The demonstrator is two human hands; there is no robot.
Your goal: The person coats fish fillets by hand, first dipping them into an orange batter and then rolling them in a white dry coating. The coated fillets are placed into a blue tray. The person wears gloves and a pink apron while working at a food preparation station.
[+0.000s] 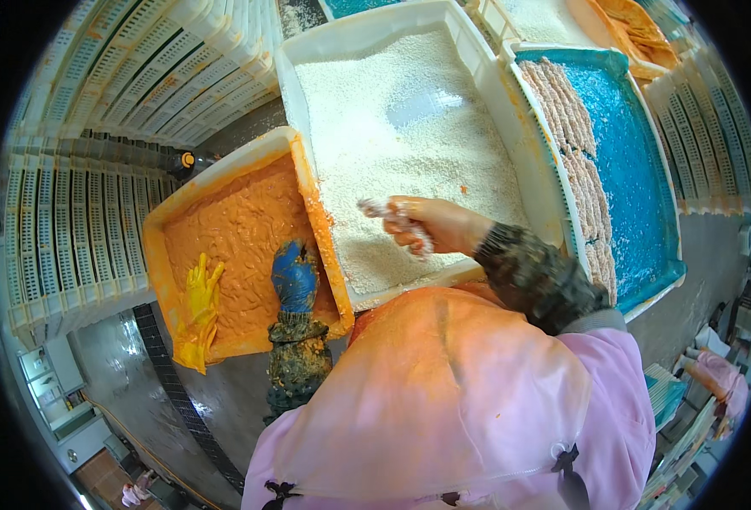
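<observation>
My left hand [294, 278], in a blue glove, reaches into an orange-stained plastic tub [152, 233] of thick orange batter [232, 201]. Its fingertips are smeared and partly sunk, so what they may hold is hidden. Over a white tub [493, 121] of pale crumbs [369, 108], my right hand [442, 223] grips a crumb-coated strip [373, 208], somewhat blurred. To the right, a tray lined in blue [633, 159] carries rows of coated strips [579, 182] along its left side. An empty yellow rubber glove [202, 306] hangs over the batter tub's near left edge.
Stacked white slatted crates [76, 223] rise at left, with more crates [700, 134] at far right. Behind the tray are another crumb tub [541, 22] and an orange container [633, 32]. A dark drain grate [178, 395] crosses the wet floor [117, 357].
</observation>
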